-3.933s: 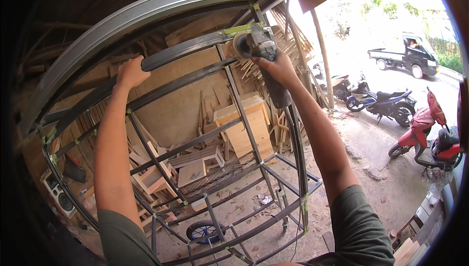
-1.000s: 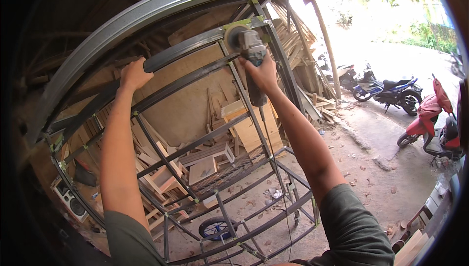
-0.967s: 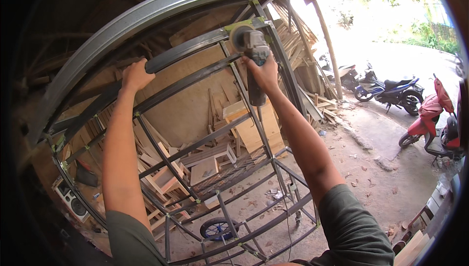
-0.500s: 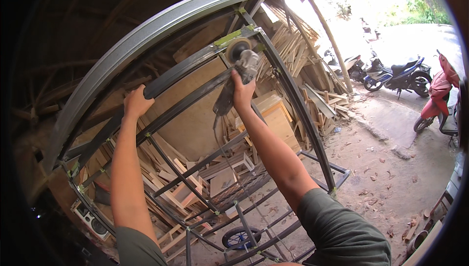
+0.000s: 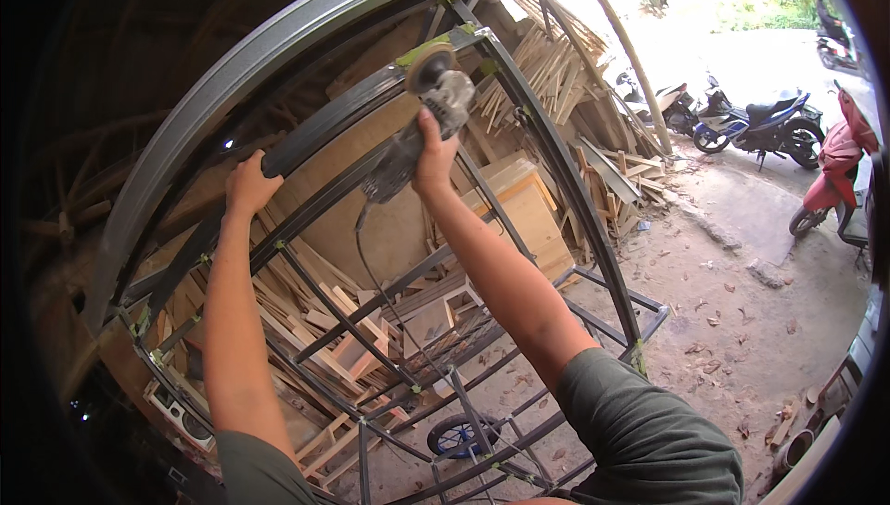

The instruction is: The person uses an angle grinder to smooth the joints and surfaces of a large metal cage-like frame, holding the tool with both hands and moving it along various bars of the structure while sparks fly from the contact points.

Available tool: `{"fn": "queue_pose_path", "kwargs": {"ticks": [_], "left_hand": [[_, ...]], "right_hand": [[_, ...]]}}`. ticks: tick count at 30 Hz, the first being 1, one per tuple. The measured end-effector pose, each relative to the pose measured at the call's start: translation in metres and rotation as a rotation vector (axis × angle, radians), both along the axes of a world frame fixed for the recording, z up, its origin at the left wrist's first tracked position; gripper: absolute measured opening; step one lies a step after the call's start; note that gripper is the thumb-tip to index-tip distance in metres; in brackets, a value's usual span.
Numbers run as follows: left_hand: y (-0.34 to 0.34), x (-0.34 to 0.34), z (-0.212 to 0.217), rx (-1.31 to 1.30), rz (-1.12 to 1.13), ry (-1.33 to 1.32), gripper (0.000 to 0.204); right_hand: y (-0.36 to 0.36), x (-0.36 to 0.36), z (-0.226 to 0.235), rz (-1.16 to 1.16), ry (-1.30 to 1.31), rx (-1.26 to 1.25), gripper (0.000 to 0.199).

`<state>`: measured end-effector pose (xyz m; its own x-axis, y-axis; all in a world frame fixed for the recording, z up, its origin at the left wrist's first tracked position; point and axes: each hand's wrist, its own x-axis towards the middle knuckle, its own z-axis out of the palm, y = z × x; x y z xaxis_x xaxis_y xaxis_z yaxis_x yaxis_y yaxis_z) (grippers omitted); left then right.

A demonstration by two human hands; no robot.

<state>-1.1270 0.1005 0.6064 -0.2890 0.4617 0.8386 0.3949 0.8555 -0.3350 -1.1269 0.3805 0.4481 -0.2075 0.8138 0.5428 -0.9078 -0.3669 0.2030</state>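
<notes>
An angle grinder (image 5: 400, 160), grey and dusty with a round disc (image 5: 430, 69), is held in my right hand (image 5: 436, 154), fingers wrapped round its body. The disc is up against or just in front of the dark metal tube near the frame's upper corner; I cannot tell if they touch. My left hand (image 5: 248, 186) grips that curved tube (image 5: 315, 140) farther left. Both belong to a large welded metal frame (image 5: 582, 190) with yellow-green patches at its joints. A power cord (image 5: 373, 273) hangs from the grinder's rear end.
A broad grey metal profile (image 5: 278, 51) arches along the frame's top. Behind are stacked wood offcuts (image 5: 547, 88) and a wooden cabinet (image 5: 528, 217). A small wheel (image 5: 464, 434) lies low on the ground. Parked motorbikes (image 5: 765, 129) stand at the right, with a red one (image 5: 839, 162) nearer.
The grinder has moved left along the tube, away from the frame's corner, with my right hand. My left hand keeps its hold. A motorbike has appeared at the far right.
</notes>
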Motion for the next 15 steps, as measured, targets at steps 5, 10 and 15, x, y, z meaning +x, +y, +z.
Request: {"fn": "queue_pose_path", "kwargs": {"ticks": [5, 10, 15], "left_hand": [[-0.015, -0.022, 0.004, -0.049, -0.086, -0.026, 0.052], [0.001, -0.007, 0.005, -0.029, -0.069, -0.011, 0.054], [-0.001, -0.002, -0.001, -0.015, -0.044, 0.014, 0.052]], "right_hand": [[-0.055, 0.008, -0.018, -0.045, -0.072, 0.021, 0.053], [-0.007, -0.004, 0.002, -0.055, -0.002, -0.053, 0.047], [0.02, 0.012, 0.004, 0.07, 0.027, -0.094, 0.043]]}}
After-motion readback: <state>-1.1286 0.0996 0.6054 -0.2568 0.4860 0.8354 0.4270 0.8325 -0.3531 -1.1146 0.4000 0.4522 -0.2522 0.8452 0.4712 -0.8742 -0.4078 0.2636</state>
